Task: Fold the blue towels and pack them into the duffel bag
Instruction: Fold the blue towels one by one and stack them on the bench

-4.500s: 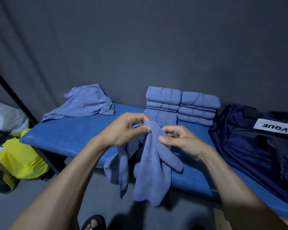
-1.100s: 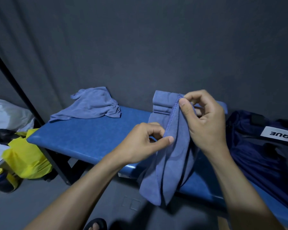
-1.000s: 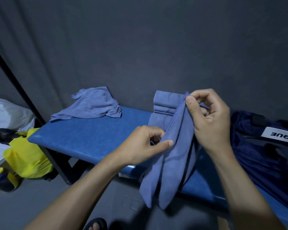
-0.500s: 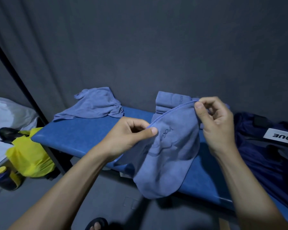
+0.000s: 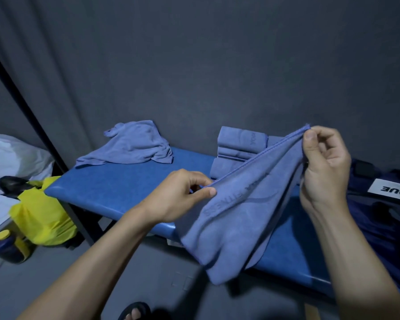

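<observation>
A blue towel [image 5: 236, 218] hangs in the air over the front edge of the blue bench [image 5: 116, 188]. My left hand [image 5: 183, 197] pinches its hemmed top edge low at the left. My right hand [image 5: 323, 167] pinches a corner of that edge, higher at the right, so the edge runs taut and slanted between them. Behind the towel a stack of folded blue towels [image 5: 238, 148] stands at the back of the bench. A crumpled blue towel [image 5: 134, 144] lies at the bench's far left. The dark blue duffel bag [image 5: 379, 211] sits at the right end.
A dark curtain wall [image 5: 194, 65] backs the bench. Left of the bench on the floor are a yellow bag [image 5: 42, 218], white bags [image 5: 14, 155] and a dark pole [image 5: 32, 121]. A sandalled foot [image 5: 134, 312] shows at the bottom edge.
My hands have drawn apart along the towel's edge: the right rose and moved right, the left moved left. The bunched towel has spread out into a slanted sheet.
</observation>
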The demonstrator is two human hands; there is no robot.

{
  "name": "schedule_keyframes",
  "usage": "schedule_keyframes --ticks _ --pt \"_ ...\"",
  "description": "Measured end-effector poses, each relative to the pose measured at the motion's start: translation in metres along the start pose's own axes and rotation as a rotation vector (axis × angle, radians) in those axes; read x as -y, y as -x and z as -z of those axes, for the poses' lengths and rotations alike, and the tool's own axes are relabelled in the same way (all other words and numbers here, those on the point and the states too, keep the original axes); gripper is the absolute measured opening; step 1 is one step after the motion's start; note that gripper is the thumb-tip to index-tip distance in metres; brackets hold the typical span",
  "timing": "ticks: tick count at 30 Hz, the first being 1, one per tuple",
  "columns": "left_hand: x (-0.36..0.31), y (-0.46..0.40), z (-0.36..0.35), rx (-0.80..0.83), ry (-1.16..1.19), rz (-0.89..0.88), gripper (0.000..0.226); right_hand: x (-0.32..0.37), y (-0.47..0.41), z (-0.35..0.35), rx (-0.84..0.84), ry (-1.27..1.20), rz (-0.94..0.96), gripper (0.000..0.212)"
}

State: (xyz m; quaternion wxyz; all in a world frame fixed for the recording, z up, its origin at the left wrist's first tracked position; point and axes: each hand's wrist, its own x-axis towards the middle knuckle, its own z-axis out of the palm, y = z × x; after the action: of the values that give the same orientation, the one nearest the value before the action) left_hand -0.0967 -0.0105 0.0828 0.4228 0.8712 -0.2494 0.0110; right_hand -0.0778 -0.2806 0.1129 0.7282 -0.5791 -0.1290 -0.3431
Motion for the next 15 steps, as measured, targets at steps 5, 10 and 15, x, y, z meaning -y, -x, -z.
schedule_keyframes --ticks 5,10,15 --pt "0.005 0.002 0.007 -0.056 -0.217 -0.005 0.023 -0.003 -0.003 0.008 0.004 -0.022 -0.026 0.014" --pt "0.019 -0.001 0.014 0.014 -0.480 0.000 0.062 -0.007 -0.002 0.008 0.000 -0.067 -0.040 0.012" --pt "0.026 -0.002 0.026 -0.200 -0.422 -0.075 0.033 -0.015 0.002 0.011 -0.041 -0.077 -0.069 0.012"
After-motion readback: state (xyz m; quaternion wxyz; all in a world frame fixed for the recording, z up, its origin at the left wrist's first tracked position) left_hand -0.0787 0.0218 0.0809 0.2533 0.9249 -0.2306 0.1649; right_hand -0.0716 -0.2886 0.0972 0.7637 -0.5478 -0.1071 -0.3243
